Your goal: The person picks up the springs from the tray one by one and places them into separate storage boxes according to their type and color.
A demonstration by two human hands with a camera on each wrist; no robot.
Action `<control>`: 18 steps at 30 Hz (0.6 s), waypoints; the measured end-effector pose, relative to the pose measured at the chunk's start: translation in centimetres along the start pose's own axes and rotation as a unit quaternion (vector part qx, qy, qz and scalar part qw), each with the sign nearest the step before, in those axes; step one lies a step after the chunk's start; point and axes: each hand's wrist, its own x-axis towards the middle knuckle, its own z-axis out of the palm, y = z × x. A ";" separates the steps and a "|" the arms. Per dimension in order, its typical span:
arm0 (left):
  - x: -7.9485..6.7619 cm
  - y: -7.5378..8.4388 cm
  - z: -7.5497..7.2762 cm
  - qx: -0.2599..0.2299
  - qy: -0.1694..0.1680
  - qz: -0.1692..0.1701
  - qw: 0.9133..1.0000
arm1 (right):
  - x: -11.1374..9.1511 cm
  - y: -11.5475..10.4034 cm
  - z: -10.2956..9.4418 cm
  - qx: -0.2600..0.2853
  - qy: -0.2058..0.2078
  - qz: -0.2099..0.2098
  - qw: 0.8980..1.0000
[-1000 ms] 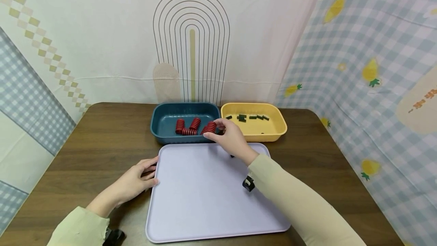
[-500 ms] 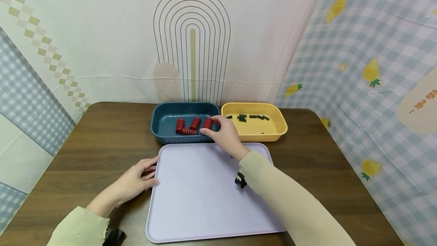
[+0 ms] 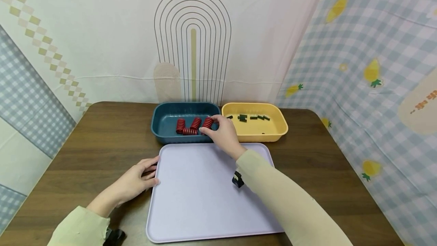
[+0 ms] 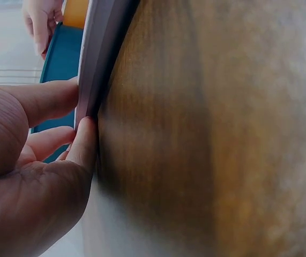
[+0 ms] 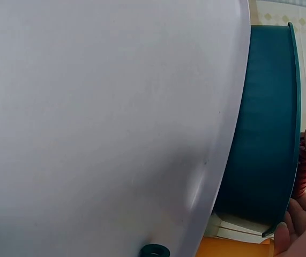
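My right hand (image 3: 222, 134) pinches a red coil spring (image 3: 207, 123) between thumb and fingers, at the right end of the dark blue tray (image 3: 170, 139). In the right wrist view, part of that spring (image 5: 304, 171) shows beyond the tray's rim; whether it touches the tray floor I cannot tell. Several other red springs (image 3: 190, 131) lie in the same tray. My left hand (image 3: 131, 183) holds the left rim of the lavender tray (image 3: 205, 193), thumb and fingertips against its edge. In the left wrist view, fingers (image 4: 51, 100) meet both sides of the rim.
A yellow tray (image 3: 263, 137) stands right of the blue one, with several small dark green pieces (image 3: 242, 118) inside. A round dark green piece (image 5: 155, 250) sits on the lavender tray near its far right. Behind the wooden table (image 3: 112, 136) hangs a patterned cloth (image 3: 129, 29).
My right hand has moved slightly left, bringing its red spring from beside the tray's right end to a more upright position over the tray. My left hand stays at the lavender tray's rim.
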 end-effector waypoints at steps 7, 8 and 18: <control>0.0 -0.1 0.0 0.006 0.003 0.002 1.000 | 0.0 -0.2 0.1 -0.021 -0.009 0.004 1.000; 0.0 -0.1 0.0 0.005 0.002 0.002 1.000 | 0.0 -0.1 0.0 -0.021 -0.012 0.004 1.000; 0.0 0.0 -0.1 0.005 0.000 -0.001 1.000 | -0.3 0.6 -1.9 0.026 -0.045 -0.010 0.999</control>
